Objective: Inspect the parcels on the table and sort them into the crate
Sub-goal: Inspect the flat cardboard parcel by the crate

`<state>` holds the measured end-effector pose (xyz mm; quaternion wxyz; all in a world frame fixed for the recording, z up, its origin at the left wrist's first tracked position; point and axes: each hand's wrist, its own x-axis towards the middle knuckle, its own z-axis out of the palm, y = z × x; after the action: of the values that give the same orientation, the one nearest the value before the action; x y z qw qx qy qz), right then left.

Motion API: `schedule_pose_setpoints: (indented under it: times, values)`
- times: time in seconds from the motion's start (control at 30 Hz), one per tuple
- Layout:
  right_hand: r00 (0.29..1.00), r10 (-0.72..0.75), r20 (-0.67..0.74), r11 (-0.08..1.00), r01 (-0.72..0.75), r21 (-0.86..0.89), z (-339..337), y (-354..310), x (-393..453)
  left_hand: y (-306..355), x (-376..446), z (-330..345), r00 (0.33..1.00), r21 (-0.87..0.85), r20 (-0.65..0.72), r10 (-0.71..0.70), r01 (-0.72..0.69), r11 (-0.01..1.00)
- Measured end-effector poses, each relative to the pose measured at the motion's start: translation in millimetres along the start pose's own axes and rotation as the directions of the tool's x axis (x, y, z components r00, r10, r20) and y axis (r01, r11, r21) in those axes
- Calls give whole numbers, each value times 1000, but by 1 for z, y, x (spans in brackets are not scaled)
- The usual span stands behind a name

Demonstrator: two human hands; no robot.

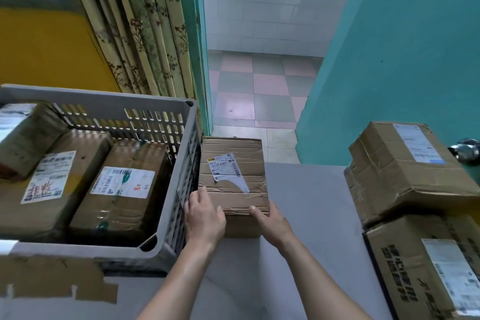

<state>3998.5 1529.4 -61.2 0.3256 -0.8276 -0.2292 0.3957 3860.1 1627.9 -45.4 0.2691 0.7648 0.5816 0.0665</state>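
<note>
A creased cardboard parcel (233, 176) with a partly torn white label stands on the grey table (306, 215), right beside the grey slotted crate (166, 249). My left hand (205, 215) holds its near left corner, between parcel and crate wall. My right hand (270, 221) grips its near right corner, thumb on top. Inside the crate lie two labelled boxes (122, 189) (49, 182) and a wrapped brown parcel (28, 138) at the far left.
Two larger cardboard boxes are stacked at the table's right edge, the upper one (405, 171) tilted on the lower one (431, 267). A metal door knob (465, 150) sticks out behind them. Flat taped cardboard (57, 278) lies before the crate. An open doorway is beyond the table.
</note>
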Motion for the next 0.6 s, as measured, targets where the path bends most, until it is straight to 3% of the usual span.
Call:
schedule_pose_setpoints:
  times: [0.17,0.33,0.6]
  values:
    - [998,2,-70,998,2,57,-5,8,-15,2,-12,0,1000,-233,7,-22,23,972]
    - [978,45,-202,970,6,242,-24,15,-39,8,-13,-9,997,-429,44,-62,75,900]
    - [919,17,-395,931,130,341,-37,10,-105,18,-67,-31,988,-644,16,155,-109,757]
